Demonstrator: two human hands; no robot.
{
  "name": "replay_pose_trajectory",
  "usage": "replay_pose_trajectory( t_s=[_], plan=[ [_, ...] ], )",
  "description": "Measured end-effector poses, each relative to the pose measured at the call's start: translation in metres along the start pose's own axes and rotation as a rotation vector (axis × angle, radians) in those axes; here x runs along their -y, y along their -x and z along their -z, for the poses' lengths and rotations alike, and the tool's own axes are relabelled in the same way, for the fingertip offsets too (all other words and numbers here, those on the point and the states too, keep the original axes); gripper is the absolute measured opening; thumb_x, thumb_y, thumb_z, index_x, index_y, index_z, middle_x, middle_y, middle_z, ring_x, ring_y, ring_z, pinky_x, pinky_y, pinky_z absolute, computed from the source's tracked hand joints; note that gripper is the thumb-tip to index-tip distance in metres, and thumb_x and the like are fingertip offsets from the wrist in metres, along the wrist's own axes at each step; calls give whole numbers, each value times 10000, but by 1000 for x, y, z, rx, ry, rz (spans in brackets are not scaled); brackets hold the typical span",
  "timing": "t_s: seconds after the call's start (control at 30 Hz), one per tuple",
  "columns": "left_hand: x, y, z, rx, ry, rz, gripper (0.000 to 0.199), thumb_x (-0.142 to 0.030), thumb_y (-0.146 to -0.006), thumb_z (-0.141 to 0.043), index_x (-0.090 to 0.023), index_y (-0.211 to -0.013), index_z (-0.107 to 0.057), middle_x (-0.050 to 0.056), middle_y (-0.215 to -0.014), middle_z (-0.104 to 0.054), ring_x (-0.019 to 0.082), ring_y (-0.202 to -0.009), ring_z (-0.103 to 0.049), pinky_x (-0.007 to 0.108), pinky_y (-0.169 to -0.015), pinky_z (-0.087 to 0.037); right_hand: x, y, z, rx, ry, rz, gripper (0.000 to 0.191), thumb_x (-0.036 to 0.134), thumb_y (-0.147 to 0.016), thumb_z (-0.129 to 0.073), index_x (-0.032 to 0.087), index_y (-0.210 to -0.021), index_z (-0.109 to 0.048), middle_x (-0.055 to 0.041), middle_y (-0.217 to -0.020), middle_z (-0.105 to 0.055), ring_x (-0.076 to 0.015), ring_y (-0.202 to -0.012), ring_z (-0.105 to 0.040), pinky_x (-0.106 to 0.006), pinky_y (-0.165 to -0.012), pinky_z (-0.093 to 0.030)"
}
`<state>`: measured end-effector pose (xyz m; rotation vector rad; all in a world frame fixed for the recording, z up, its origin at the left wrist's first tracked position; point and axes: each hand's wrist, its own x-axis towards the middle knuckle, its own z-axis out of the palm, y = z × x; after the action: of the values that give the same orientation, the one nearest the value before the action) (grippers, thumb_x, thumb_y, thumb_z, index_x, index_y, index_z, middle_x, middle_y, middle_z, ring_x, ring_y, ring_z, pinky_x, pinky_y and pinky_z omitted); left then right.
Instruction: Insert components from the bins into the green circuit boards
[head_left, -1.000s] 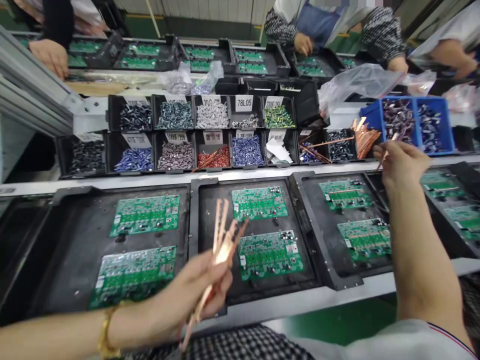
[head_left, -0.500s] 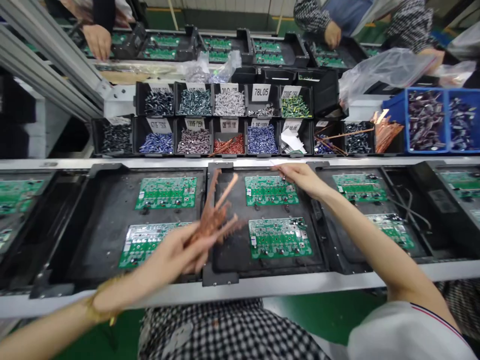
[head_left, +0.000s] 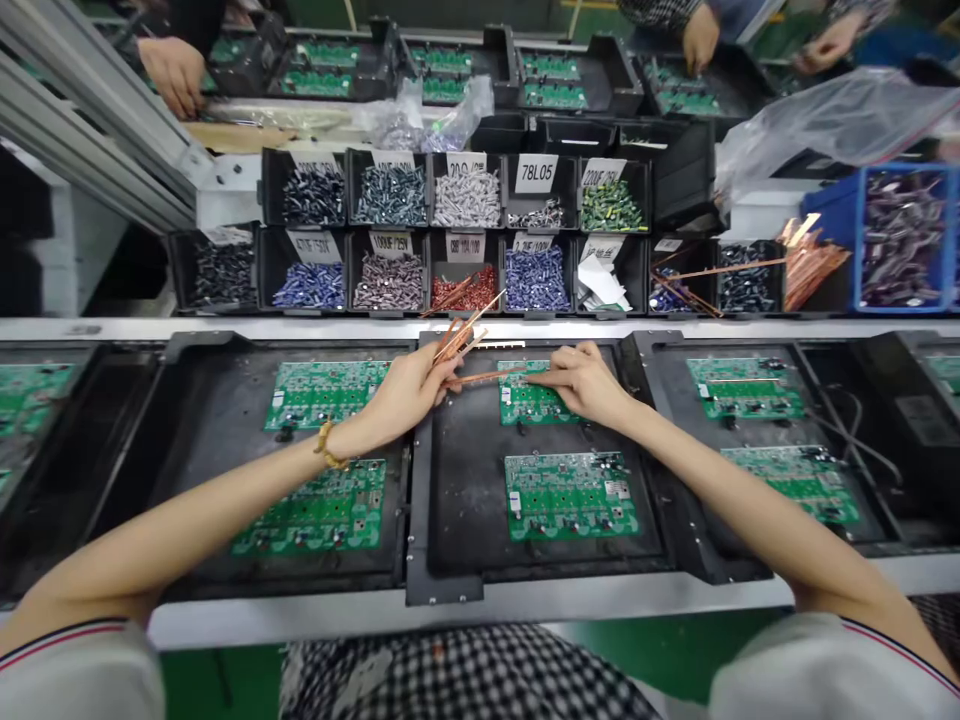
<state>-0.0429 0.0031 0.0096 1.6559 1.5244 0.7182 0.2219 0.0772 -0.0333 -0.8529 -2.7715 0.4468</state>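
My left hand is closed around a bundle of thin copper strips, which fan out above its fingers. One copper strip sticks out to the right, over the top left of a green circuit board. At that strip's right end, the fingers of my right hand are pressed together over the board; the exact grip is partly hidden. A second circuit board lies below it in the same black tray. Small parts stand on both boards.
Behind the rail stand labelled black bins of small components, and a blue bin at right. More copper strips lie near it. Neighbouring trays hold boards. Across the bench, other people's hands are at trays.
My left hand has moved up and right with the copper strips, towards the upper board. The right hand has come down from the tray's back edge onto that board. The view has shifted slightly.
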Motion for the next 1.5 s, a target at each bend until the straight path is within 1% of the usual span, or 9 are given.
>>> replay_pose_trajectory(
  t_s=[0.17, 0.37, 0.47, 0.8, 0.93, 1.03, 1.3, 1.4, 1.5],
  plan=[
    [6, -5, 0, 19, 145, 90, 218, -291, -903, -451, -108, -978, -543, 45, -667, -622, 83, -476, -502, 190, -444, -385, -2, 2, -3, -17, -39, -31, 380, 148, -873, -389, 264, -1039, -710, -27, -716, -532, -170, -772, -478, -334, -732, -210],
    [0, -7, 8, 163, 551, 261, 219, -340, -865, -525, -121, -860, -535, -30, -574, -424, 41, -423, -333, 149, -342, -190, -1, 0, -5, -3, -75, -47, 366, 151, -872, -395, 246, -1025, -714, -20, -708, -516, -160, -767, -477, -331, -734, -212],
    [-2, -6, 12, 127, 600, 330, 219, -333, -819, -605, -134, -878, -536, -41, -587, -404, 36, -425, -311, 146, -331, -155, -1, 0, -4, 6, -65, -46, 369, 144, -869, -398, 250, -1028, -713, -22, -706, -513, -165, -768, -469, -336, -735, -211],
    [3, -5, 13, 10, 549, 249, 242, -343, -789, -635, -108, -755, -589, 15, -566, -534, 62, -438, -423, 167, -333, -238, 4, 3, -4, 15, 31, -35, 385, 134, -865, -390, 262, -1048, -703, -31, -731, -538, -169, -763, -474, -336, -722, -209],
    [6, -3, 18, -16, 522, 178, 235, -341, -807, -611, -113, -755, -585, -10, -521, -495, 56, -414, -378, 178, -342, -218, 16, 2, 6, -1, 109, -55, 303, 211, -873, -438, 254, -993, -713, -72, -959, -602, -206, -900, -517, -340, -723, -215],
    [8, -3, 21, -55, 520, 151, 194, -308, -806, -606, -123, -761, -570, -18, -507, -482, 60, -410, -372, 191, -361, -229, 32, -17, 9, -58, 157, -40, 261, 270, -876, -460, 226, -962, -702, -70, -1048, -624, -207, -914, -541, -351, -746, -224],
    [6, -3, 26, -152, 564, 172, 161, -298, -775, -601, -157, -750, -526, -43, -463, -435, 62, -401, -341, 194, -368, -227, 69, -93, -26, 70, 474, -87, 329, 15, -821, -350, 132, -824, -658, -130, -776, -642, -197, -691, -508, -374, -731, -256],
    [10, 2, 32, -181, 585, 143, 168, -289, -762, -616, -151, -736, -524, -37, -490, -458, 57, -407, -353, 187, -371, -241, 71, -96, -22, 95, 502, -101, 348, 0, -811, -331, 122, -848, -656, -132, -765, -643, -192, -667, -507, -388, -739, -264],
    [12, 8, 38, -175, 545, 152, 174, -294, -776, -614, -142, -746, -534, -16, -521, -509, 58, -407, -386, 189, -375, -281, 65, -76, 1, 27, 417, -75, 361, 24, -812, -325, 142, -890, -657, -115, -797, -658, -199, -708, -529, -399, -756, -260]
  ],
)
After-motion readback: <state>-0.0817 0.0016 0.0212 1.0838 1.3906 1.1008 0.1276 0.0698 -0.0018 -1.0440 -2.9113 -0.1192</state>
